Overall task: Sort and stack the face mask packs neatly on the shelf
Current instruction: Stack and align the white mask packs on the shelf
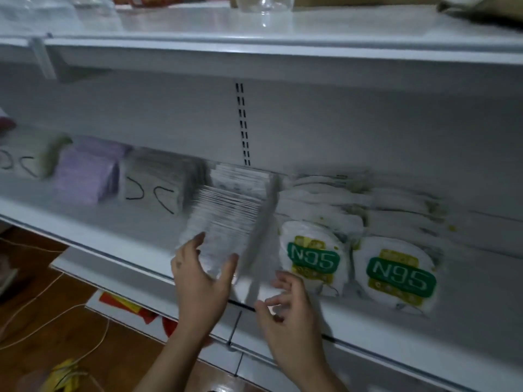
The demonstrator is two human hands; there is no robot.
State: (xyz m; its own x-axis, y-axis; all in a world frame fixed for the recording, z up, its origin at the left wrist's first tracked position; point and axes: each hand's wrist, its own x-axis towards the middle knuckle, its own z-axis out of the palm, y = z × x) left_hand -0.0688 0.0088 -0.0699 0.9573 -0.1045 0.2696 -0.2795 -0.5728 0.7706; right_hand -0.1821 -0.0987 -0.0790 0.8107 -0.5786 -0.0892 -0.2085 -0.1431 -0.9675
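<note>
Our left hand (201, 278) grips the front of the white packs (226, 210); right hand (288, 306) loose, empty. Divider (264, 219) and N95 packs (312, 260) right of them, purple packs (85, 176) left.

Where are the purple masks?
In the head view, the purple mask packs sit at the left of the middle shelf, between a green-edged stack and a grey stack with black loops.

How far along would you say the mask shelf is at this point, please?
Mostly sorted. The purple stack, the grey stack and the N95 rows already sit grouped by kind on the shelf. In hand: the left hand grips the front of the white row beside the divider; the right hand hovers open, empty. Left: squaring that fanned white row; the N95 rows look loose behind.
</note>
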